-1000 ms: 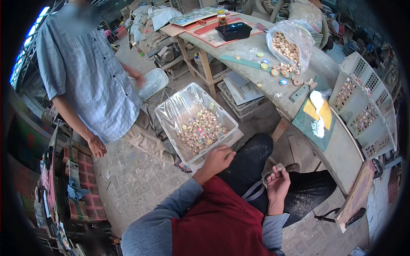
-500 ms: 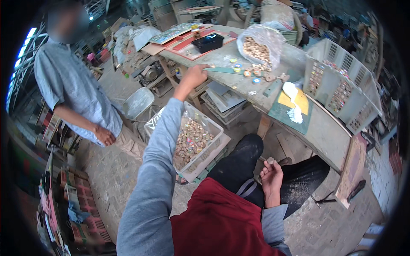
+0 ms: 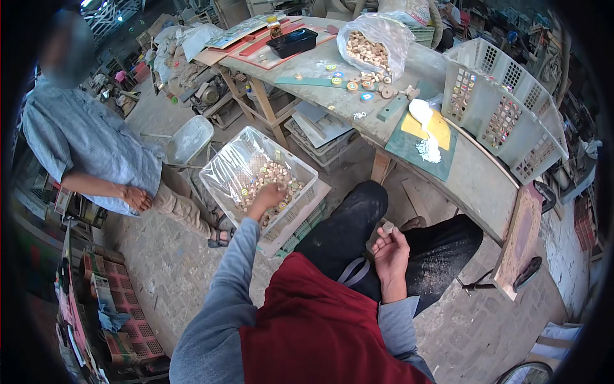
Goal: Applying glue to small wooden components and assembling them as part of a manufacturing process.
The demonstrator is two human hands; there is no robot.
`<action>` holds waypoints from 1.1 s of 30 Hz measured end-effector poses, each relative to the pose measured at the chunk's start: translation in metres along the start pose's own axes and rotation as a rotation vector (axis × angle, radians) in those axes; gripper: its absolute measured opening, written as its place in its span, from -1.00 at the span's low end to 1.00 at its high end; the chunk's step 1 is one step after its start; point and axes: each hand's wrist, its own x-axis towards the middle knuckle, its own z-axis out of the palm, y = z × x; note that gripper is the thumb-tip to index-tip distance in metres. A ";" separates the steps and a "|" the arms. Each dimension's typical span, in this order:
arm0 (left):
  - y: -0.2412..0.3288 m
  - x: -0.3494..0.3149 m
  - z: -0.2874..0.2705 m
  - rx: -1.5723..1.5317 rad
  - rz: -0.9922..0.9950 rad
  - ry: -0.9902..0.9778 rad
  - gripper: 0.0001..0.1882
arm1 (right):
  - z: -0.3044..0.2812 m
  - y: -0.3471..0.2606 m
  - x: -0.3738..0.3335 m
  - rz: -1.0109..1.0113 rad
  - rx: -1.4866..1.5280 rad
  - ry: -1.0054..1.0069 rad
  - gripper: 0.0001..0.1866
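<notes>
My left hand is over the plastic-lined crate on my left, its fingers curled down above the small wooden pieces inside. Whatever those fingers may hold is hidden. Some of the pieces have coloured, printed tops. Above my lap, my right hand is turned palm up, with a small round wooden piece pinched at its fingertips. On the worktable ahead lie several round wooden discs with yellow, orange and blue tops, beside a green strip.
A clear bag of wooden pieces lies open on the worktable. White powder covers part of a green board. Tall plastic baskets stand at right, a black tray at the back. Another person stands at left near a chair.
My left hand has left the table edge and come down and back over the crate. My right hand still holds its wooden piece. The whole view has shifted slightly.
</notes>
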 end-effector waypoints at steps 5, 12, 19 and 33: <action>-0.020 -0.032 0.050 -0.094 -0.064 0.011 -0.41 | 0.002 0.004 -0.003 0.076 -0.023 -0.045 -0.79; 0.046 -0.033 0.062 -0.150 0.028 0.448 -0.62 | -0.003 0.006 -0.005 0.052 -0.131 -0.096 -0.63; 0.136 0.021 -0.040 -0.301 0.358 0.867 -0.81 | -0.011 0.008 -0.001 0.072 -0.215 -0.120 -0.63; 0.209 0.164 -0.156 0.007 0.332 0.826 -0.47 | -0.013 -0.004 0.013 -0.120 -0.143 -0.041 -0.63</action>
